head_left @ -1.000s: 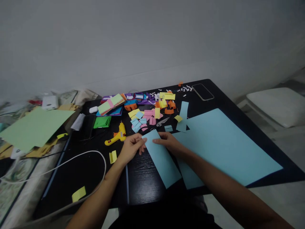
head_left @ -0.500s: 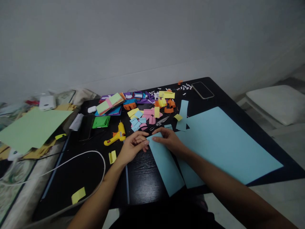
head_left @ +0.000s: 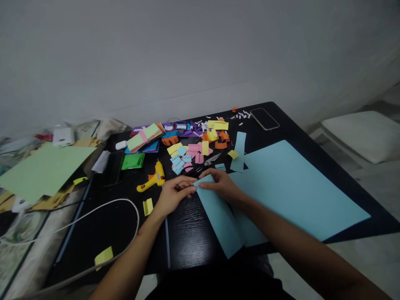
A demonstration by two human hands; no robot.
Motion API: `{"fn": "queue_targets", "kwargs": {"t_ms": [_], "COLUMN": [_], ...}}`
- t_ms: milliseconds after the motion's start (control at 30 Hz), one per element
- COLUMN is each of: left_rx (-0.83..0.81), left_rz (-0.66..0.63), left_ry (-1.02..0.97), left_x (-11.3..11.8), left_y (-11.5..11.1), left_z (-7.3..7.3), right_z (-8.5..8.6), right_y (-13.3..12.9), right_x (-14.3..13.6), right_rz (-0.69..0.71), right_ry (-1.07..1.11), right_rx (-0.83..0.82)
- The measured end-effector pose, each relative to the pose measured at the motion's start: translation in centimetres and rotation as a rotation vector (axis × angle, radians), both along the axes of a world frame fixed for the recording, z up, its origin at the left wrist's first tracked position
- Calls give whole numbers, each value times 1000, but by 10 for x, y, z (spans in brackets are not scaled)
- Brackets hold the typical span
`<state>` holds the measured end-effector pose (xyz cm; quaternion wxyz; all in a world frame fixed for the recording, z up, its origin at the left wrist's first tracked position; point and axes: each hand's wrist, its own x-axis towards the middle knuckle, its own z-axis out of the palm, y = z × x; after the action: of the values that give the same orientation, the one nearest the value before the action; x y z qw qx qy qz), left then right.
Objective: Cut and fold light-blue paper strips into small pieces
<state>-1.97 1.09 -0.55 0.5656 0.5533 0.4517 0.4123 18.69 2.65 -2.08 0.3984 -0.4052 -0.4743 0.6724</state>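
Right hand [head_left: 218, 184], nearer, was pinched on far end of light-blue paper strip [head_left: 220, 221], long axis slanted rightward toward camera; left hand [head_left: 176, 193] was half-curled at corner, hold unclear.

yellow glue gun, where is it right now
In the head view, the yellow glue gun lies on the black table, left of centre, between the left hand and the green papers.

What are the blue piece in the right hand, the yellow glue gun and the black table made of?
Blue piece: looks like matte paper or thin card; it's thin, with straight edges.
Glue gun: probably smooth, hard plastic, judging by its evenly yellow, molded-looking body.
Table: maybe wood or wood-look board; fine grain lines and a soft sheen show.
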Motion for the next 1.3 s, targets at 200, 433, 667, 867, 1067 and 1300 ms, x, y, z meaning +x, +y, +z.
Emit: {"fn": "queue_targets", "kwargs": {"t_ms": [200, 433, 667, 867, 1067, 1300], "left_rx": [25, 39, 47, 46, 40, 38], "left_rz": [-7, -10, -3, 3, -1, 5], "left_ry": [31, 41, 84, 101, 106, 103], "left_x": [-1, -2, -4, -3, -2, -6], "left_y": [0, 1, 1, 1, 0, 3], "left_z": [0, -1, -1, 2, 1, 3], "right_z": [3, 2, 3, 5, 4, 3], "right_y": [0, 0, -1, -1, -1, -1], "right_x": [-1, 0, 0, -1, -1, -1], "right_rz": [2, 0, 13, 13, 9, -5], "right_ry": [-8, -3, 6, -6, -18, -13], "right_rx": [-22, -8, -33, -50, -35, -28]}}
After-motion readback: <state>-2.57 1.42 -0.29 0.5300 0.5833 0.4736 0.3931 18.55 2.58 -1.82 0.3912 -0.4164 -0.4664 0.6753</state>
